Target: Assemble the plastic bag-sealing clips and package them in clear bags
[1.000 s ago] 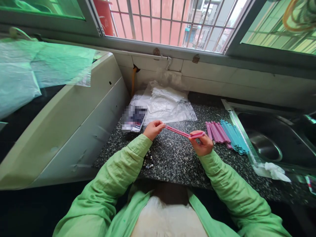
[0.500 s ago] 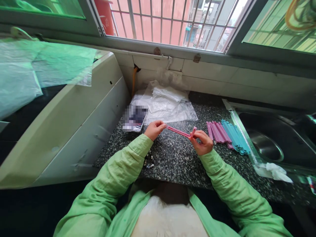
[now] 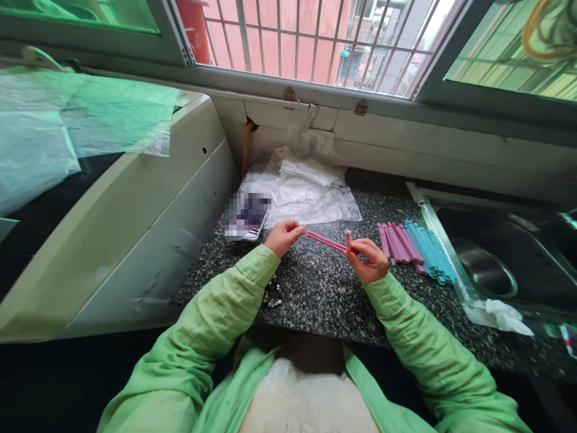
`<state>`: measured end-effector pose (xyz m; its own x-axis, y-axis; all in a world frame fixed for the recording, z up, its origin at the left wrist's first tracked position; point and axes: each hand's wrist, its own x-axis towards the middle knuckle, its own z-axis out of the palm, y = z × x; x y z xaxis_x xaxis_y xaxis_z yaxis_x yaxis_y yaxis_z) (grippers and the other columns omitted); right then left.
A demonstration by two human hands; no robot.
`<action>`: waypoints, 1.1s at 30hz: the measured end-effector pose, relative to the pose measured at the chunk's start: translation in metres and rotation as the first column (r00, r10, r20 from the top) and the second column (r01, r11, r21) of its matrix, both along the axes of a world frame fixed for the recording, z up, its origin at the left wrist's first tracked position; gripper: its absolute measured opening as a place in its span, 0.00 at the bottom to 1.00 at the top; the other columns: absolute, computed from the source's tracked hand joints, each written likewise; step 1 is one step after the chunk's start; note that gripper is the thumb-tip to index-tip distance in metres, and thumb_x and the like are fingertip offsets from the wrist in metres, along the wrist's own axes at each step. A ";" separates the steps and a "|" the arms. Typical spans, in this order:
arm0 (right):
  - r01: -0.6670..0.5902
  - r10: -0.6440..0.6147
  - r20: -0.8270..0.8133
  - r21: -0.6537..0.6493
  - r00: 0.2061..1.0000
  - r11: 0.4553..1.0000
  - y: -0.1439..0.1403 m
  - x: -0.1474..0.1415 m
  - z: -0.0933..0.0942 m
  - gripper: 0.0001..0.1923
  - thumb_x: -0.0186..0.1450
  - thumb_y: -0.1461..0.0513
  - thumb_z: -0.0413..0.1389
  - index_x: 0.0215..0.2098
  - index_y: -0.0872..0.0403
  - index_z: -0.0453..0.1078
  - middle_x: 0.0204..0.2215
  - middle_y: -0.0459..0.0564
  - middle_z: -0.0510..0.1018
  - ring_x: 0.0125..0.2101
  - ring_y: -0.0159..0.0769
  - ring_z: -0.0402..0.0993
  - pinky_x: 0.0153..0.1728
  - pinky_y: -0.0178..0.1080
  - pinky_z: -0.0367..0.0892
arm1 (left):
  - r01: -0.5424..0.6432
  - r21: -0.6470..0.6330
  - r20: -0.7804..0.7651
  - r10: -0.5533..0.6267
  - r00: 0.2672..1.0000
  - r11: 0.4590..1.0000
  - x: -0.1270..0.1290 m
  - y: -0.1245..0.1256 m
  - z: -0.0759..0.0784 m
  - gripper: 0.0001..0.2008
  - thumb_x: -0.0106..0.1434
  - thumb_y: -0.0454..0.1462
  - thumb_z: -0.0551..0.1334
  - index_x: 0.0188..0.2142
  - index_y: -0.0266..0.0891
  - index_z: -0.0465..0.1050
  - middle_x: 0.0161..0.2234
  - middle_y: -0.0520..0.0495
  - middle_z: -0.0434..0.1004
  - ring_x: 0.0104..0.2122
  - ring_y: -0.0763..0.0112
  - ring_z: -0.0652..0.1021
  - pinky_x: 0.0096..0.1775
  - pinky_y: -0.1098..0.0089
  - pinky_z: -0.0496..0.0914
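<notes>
A thin pink strap is stretched between my two hands above the speckled counter. My left hand pinches its left end, where a small clear or shiny bit shows at the fingertips. My right hand grips the other end, and a short pink piece stands up beside the thumb and forefinger. Right of that hand lie a row of pink straps and a row of blue straps, side by side. Small shiny pieces are scattered on the counter below my left hand.
Clear plastic bags are heaped at the back by the wall. A phone-like item, partly blurred out, lies left of them. A sink with a crumpled white tissue on its edge is at right. A large pale appliance borders the left.
The raised pink end at my right hand has swung slightly left and more upright. My left hand keeps its pinch, and the rest looks the same.
</notes>
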<state>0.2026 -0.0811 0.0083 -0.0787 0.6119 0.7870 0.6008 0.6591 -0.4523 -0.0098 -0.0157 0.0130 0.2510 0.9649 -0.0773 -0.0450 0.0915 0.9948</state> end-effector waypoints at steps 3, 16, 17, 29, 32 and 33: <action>-0.014 0.014 0.000 0.003 1.000 1.000 0.000 0.000 -0.001 0.02 0.57 0.65 0.57 0.30 0.54 0.70 0.24 0.47 0.73 0.20 0.26 0.67 0.20 0.31 0.67 | 0.000 0.006 -0.009 0.000 1.000 1.000 0.000 0.000 0.000 0.15 0.44 0.44 0.64 0.18 0.36 0.63 0.12 0.59 0.56 0.14 0.83 0.57 0.19 0.76 0.51; -0.032 0.033 0.008 -0.018 0.999 0.999 0.001 0.001 -0.004 0.04 0.57 0.66 0.57 0.32 0.55 0.71 0.25 0.47 0.73 0.20 0.25 0.66 0.18 0.30 0.66 | 0.007 0.029 -0.025 -0.006 1.000 1.000 0.000 0.000 -0.001 0.15 0.44 0.45 0.62 0.18 0.36 0.63 0.13 0.59 0.56 0.15 0.83 0.57 0.20 0.76 0.51; -0.029 0.029 0.009 -0.025 1.000 0.999 0.001 0.001 -0.004 0.04 0.57 0.65 0.57 0.32 0.55 0.71 0.25 0.47 0.73 0.19 0.24 0.66 0.18 0.30 0.66 | 0.007 0.028 -0.028 -0.006 1.000 1.000 0.000 0.000 -0.001 0.15 0.44 0.45 0.62 0.18 0.36 0.63 0.13 0.59 0.56 0.15 0.83 0.57 0.20 0.76 0.51; -0.007 0.008 0.028 -0.050 1.000 0.999 0.001 0.001 -0.004 0.03 0.57 0.64 0.56 0.31 0.54 0.71 0.24 0.47 0.73 0.19 0.24 0.64 0.18 0.30 0.65 | 0.004 0.024 -0.029 -0.003 1.000 1.000 0.000 0.001 -0.001 0.15 0.43 0.46 0.63 0.18 0.36 0.63 0.12 0.59 0.56 0.15 0.83 0.57 0.19 0.76 0.51; -0.012 0.013 0.030 -0.047 0.999 0.999 0.001 0.002 -0.006 0.04 0.57 0.64 0.56 0.31 0.54 0.71 0.25 0.46 0.73 0.19 0.24 0.64 0.18 0.30 0.65 | 0.003 0.022 -0.022 -0.003 1.000 1.000 0.000 0.001 -0.001 0.15 0.43 0.46 0.63 0.18 0.36 0.63 0.12 0.59 0.56 0.15 0.83 0.57 0.19 0.76 0.51; -0.015 0.017 0.031 -0.046 0.999 0.999 0.001 0.002 -0.006 0.04 0.57 0.64 0.57 0.32 0.54 0.71 0.25 0.46 0.72 0.19 0.24 0.64 0.18 0.30 0.66 | 0.004 0.023 -0.020 -0.004 1.000 1.000 0.000 0.000 -0.001 0.15 0.43 0.46 0.63 0.18 0.36 0.63 0.12 0.59 0.56 0.15 0.83 0.57 0.19 0.76 0.51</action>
<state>0.2045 -0.0796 0.0021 -0.1131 0.6458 0.7551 0.6048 0.6477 -0.4634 -0.0095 -0.0152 0.0122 0.2534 0.9655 -0.0605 -0.0244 0.0689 0.9973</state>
